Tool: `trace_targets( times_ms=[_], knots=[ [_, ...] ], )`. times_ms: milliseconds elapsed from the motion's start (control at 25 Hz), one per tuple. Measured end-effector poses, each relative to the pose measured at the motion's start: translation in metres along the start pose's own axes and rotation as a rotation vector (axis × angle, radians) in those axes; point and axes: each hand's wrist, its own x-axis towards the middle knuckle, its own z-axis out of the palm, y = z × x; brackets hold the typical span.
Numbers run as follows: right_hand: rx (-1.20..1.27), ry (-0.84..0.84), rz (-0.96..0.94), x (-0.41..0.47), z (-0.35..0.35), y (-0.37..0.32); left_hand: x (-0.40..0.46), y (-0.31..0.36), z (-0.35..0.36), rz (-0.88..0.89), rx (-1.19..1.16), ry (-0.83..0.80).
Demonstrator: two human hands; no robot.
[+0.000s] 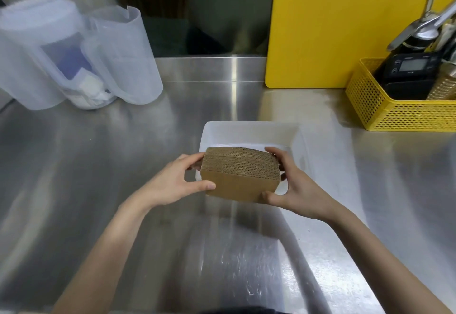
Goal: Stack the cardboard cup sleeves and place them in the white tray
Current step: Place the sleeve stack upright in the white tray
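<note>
A thick stack of flattened brown cardboard cup sleeves (240, 174) is held upright on edge between both hands, its corrugated edges facing up. My left hand (177, 181) grips the stack's left end, thumb on the near face. My right hand (291, 185) grips the right end, thumb at the lower corner. The stack hangs over the near edge of the white tray (251, 133), which lies on the steel counter just beyond my hands. The tray's near part is hidden by the stack.
Translucent plastic pitchers (74, 57) stand at the back left. A yellow board (345, 25) leans at the back right. A yellow perforated basket (399, 106) with a black scale, utensils and more sleeves sits at the right.
</note>
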Motion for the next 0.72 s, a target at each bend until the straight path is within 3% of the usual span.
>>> trace_targets(
  times_ms=[240,400,720],
  knots=[
    [0.015,0.054,0.074,0.030,-0.003,-0.006,0.036,0.007,-0.025,0.013,-0.111,-0.037],
    [0.089,-0.018,0.201,0.050,-0.001,-0.005,0.066,0.014,-0.032,-0.021,-0.159,-0.054],
    [0.219,-0.189,0.418,0.085,0.008,0.011,0.126,0.013,-0.035,-0.112,0.032,-0.201]
  ],
)
